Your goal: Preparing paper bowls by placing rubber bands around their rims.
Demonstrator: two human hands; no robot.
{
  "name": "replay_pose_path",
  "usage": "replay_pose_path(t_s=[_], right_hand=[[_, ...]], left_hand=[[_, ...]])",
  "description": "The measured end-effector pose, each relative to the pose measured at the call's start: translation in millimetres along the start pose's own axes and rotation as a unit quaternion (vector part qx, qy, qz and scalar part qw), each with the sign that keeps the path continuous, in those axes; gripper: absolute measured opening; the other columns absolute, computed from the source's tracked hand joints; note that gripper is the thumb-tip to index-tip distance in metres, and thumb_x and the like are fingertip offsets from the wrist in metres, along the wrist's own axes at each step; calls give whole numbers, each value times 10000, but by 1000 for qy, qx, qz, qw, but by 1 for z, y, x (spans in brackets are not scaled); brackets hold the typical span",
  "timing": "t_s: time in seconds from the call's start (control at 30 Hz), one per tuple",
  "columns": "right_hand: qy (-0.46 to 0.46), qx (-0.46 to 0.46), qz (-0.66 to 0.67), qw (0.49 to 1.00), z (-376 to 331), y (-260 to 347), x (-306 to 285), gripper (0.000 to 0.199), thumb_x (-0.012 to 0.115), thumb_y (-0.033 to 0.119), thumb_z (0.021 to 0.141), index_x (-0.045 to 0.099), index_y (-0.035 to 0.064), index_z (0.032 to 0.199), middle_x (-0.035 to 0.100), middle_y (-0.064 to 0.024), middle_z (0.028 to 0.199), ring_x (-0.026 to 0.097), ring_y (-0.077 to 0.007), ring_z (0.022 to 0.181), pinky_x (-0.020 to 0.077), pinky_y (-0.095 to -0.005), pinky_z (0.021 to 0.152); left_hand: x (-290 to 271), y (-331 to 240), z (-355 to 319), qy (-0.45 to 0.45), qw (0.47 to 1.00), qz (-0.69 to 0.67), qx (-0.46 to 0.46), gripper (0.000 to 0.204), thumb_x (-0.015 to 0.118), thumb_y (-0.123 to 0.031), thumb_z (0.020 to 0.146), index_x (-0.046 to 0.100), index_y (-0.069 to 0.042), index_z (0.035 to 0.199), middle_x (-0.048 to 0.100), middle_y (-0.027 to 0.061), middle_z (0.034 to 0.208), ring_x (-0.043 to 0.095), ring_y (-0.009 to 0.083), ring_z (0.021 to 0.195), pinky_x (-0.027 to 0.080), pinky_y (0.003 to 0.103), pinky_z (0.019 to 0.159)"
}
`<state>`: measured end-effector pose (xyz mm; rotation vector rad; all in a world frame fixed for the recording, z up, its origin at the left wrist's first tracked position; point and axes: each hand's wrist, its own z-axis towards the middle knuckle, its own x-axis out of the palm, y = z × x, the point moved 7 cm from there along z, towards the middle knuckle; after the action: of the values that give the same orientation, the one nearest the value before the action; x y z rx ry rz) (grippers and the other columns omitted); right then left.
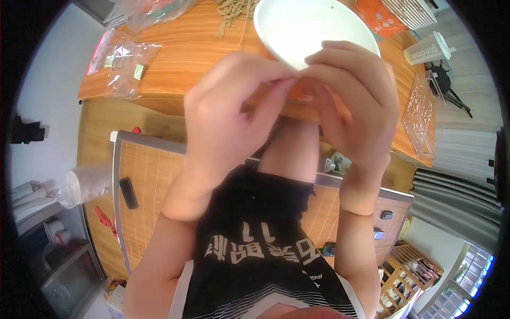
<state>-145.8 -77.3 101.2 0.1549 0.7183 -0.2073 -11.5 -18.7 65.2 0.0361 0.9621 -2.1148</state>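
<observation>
My left hand and my right hand are raised in front of me over the near table edge, fingertips meeting. Thumb and forefinger of the left are pinched together. The right hand's fingers curl over toward the same spot. What they hold between them is too small and hidden to make out. Just beyond the fingers sits a large white bowl, its near rim partly covered by the right hand. A bundle of tan cord lies left of the bowl, with a thin strand trailing from it toward me.
Clear plastic bags lie on the wooden table's left. At the right are an orange container, a lidded cup, a black handled item and a clear tray. A phone rests on the mat-covered seat beside me.
</observation>
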Motion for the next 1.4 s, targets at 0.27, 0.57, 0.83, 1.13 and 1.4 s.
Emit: replay_pose_path(t_s=[0.27, 0.57, 0.83, 1.13, 1.4], right_hand=[[45, 205, 124, 970, -2, -20, 4, 57, 671, 37, 867, 703, 22, 911, 720, -46, 1054, 587, -278, 1238, 343, -450, 1122], [46, 242, 86, 965, -2, -22, 6, 87, 673, 114, 895, 736, 55, 902, 740, -42, 1049, 562, -287, 1298, 107, -545, 1207], [52, 250, 138, 957, -3, -19, 5, 106, 677, 117, 896, 749, 44, 923, 749, -44, 994, 579, -276, 1272, 97, -538, 1209], [77, 255, 96, 959, -7, -19, 15, 94, 732, 109, 854, 754, 70, 936, 751, -28, 943, 661, -197, 1066, 122, -489, 1223], [76, 262, 90, 958, -7, -21, 15, 70, 729, 118, 860, 761, 83, 911, 755, -14, 928, 695, -164, 906, 128, -496, 1223]], left_hand=[[0, -4, 5, -54, 998, 5, -12, 169, 768, 56, 784, 748, -55, 909, 685, 3, 852, 389, 22, 538, 257, 201, 466], [1, -5, -3, -69, 996, 14, 51, 208, 778, 62, 760, 770, -42, 940, 692, 58, 890, 663, 160, 739, 511, 250, 624], [4, -1, -4, -115, 993, 7, 17, 187, 795, 53, 764, 768, -40, 923, 680, 40, 869, 536, 67, 617, 392, 189, 527], [9, 41, -10, 44, 941, -234, -241, 149, 698, 0, 917, 675, -28, 1062, 633, -65, 922, 383, -31, 607, 249, 149, 524], [7, 45, -11, 32, 855, -402, -326, 133, 684, -24, 934, 660, -23, 1065, 609, -73, 784, 452, -35, 635, 298, 144, 573]])
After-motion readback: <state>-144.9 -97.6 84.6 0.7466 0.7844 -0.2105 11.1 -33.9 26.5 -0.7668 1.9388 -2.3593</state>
